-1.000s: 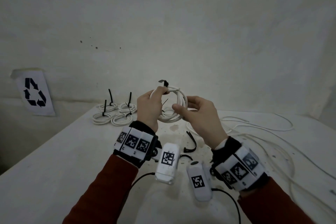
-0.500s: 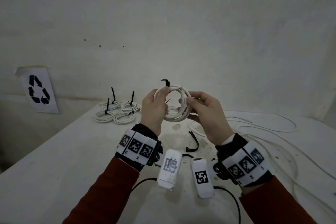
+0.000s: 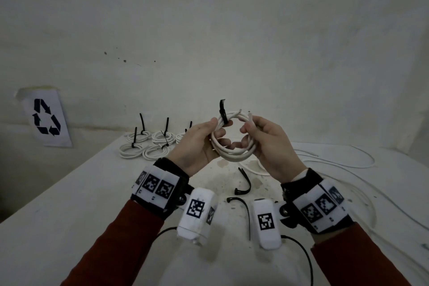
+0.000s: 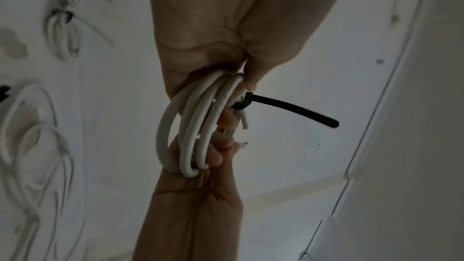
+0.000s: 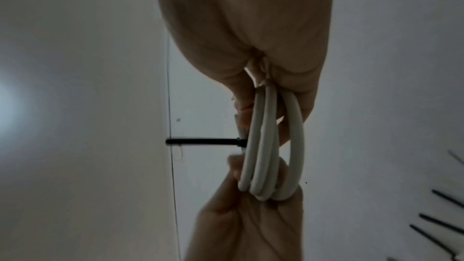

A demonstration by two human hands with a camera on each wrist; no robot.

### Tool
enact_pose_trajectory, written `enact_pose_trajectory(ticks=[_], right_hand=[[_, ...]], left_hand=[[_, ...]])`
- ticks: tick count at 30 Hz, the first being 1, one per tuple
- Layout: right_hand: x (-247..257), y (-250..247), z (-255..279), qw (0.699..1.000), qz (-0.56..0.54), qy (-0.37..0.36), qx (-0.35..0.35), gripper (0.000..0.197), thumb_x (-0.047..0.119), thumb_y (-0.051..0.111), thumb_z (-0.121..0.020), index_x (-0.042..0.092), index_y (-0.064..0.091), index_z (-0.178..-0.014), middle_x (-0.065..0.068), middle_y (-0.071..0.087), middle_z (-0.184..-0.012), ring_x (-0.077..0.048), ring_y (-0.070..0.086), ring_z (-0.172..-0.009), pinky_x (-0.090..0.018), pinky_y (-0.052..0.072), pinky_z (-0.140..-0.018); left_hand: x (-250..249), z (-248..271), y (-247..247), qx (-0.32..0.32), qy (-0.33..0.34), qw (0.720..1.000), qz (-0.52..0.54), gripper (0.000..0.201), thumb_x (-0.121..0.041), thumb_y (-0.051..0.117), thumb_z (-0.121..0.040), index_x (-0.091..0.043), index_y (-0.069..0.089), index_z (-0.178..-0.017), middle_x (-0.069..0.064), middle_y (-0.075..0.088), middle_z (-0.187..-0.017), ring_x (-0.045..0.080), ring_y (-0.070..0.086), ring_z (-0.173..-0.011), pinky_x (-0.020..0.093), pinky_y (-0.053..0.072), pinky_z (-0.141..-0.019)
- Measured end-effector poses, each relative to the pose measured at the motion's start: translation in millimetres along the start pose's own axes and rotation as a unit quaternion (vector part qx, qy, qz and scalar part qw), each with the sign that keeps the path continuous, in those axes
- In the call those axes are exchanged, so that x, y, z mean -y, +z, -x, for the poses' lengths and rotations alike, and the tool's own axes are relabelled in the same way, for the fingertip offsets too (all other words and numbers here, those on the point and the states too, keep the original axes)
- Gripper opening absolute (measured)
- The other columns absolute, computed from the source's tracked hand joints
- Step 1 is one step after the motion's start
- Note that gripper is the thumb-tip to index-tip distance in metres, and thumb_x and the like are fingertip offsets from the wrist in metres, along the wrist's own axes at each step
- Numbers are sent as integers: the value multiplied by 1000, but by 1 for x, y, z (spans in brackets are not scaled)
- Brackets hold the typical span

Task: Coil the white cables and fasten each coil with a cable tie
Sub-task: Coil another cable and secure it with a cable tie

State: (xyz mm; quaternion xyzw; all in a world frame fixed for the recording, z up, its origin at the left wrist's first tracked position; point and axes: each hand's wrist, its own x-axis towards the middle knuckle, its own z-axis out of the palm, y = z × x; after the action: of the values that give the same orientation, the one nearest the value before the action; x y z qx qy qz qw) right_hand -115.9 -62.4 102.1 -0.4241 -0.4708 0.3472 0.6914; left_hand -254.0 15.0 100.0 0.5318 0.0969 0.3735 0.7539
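Smooth white plastic-sheathed cable coil (image 3: pixel 233 152); matt black plastic cable tie (image 3: pixel 222 111); stained, matt white tabletop (image 3: pixel 69 204).

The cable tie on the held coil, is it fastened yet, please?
Fastened: the cable tie loops the coil, tail poking out.

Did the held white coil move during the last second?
Yes, slightly: measured against the loose cable tie on the table, the coil shifted right and turned its opening toward the camera.

Loose ties (image 3: pixel 242 182) beneath hands (image 3: pixel 232 146)
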Motion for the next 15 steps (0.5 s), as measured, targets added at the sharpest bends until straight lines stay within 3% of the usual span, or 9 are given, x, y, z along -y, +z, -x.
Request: enact_pose_trajectory(ticks=[4, 9, 15], right_hand=[[5, 3, 1, 991, -126, 48, 14, 10, 5, 45, -97, 3, 55, -99, -2, 45, -63, -11, 36, -45, -27, 46, -49], [5, 6, -2, 994, -98, 44, -34, 13, 10, 51, -97, 9, 46, -109, 2, 37, -55, -8, 27, -41, -21, 33, -39], [5, 5, -4, 994, -71, 48, -63, 16, 20, 52, -98, 9, 44, -107, 6, 33, -49, -5, 21, -36, -17, 23, -33]], left_hand=[[2, 5, 3, 7, 6, 1000, -3, 33, -22, 31, -101, -2, 56, -109, -3, 40, -63, 8, 45, -50, 22, 49, -55], [5, 6, 4, 28, -15, 999, 31, 43, -31, 28, -101, -2, 52, -123, -4, 44, -64, 9, 47, -54, 23, 47, -60], [11, 9, 2, 55, -18, 998, 5, 41, -29, 45, -89, -5, 57, -121, -1, 53, -70, 11, 57, -61, 24, 51, -64]])
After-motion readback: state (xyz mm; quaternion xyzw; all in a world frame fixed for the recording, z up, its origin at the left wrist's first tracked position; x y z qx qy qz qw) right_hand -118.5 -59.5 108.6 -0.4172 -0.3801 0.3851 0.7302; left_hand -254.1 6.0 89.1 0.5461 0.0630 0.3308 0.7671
